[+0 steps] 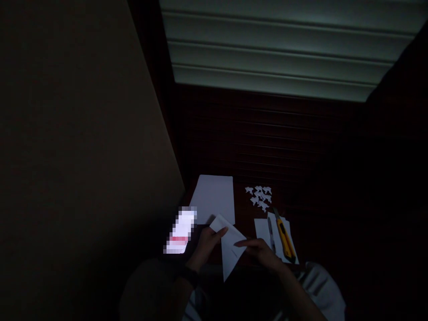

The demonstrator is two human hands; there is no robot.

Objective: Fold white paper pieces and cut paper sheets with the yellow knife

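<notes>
One piece of folded paper [232, 252], white and crisp-edged, shows flat overlapping layers, a straight fold line across its upper part, a short dark line lower down, and a long point aimed toward the person. The table [241, 218] is dark reddish brown. A larger blank sheet [216, 196] lies at its far left corner, small white paper pieces [259, 196] are heaped near its far edge, and a pen [271, 234] and a yellow utility knife [285, 238] rest on white sheets [261, 228] by the right edge. A lit screen [182, 232], its content blurred, glows at the left edge. The room is dim, with a plain wall [83, 133] to the left and a pale slatted panel [274, 53] beyond the table. The folded paper is in the hands at the table's near edge, its point reaching past that edge. The left hand [209, 240] clamps its left corner, thumb on top; the right hand [262, 250] lays a finger over its right corner, though whether it pinches I cannot tell.
</notes>
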